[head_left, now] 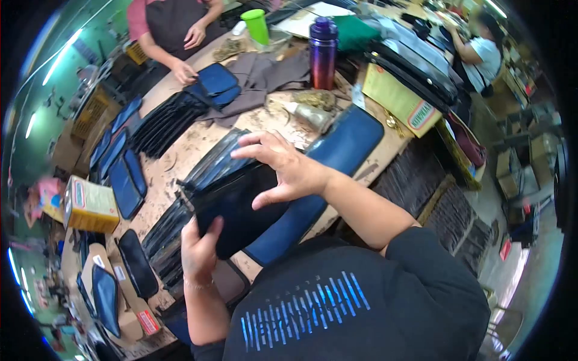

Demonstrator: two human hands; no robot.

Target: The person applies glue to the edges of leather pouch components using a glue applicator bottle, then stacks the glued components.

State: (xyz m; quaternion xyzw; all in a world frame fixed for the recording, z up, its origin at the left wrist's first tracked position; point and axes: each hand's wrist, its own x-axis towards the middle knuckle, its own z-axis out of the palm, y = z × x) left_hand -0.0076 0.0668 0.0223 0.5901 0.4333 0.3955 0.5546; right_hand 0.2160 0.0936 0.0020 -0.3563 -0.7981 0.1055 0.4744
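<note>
A flat black piece that looks like a leather pouch or panel (241, 204) is tilted up in front of my body. My left hand (200, 249) grips its near left edge, thumb across the dark face. Above its right end, my right hand (283, 165) is spread, thumb well apart from the fingers, overlapping the piece in this view. Behind it lie stacked dark strips or panels (220, 157) on the table. A long blue padded panel (343, 150) stretches along the table's near edge, partly hidden by my right forearm.
A purple bottle (323, 54), a green cup (256, 27) and brown cloth (259, 75) stand or lie farther back. Yellow boxes (394, 99) flank the work area. Blue pouches (127, 180) line the left. A person in an apron (180, 27) works across the table.
</note>
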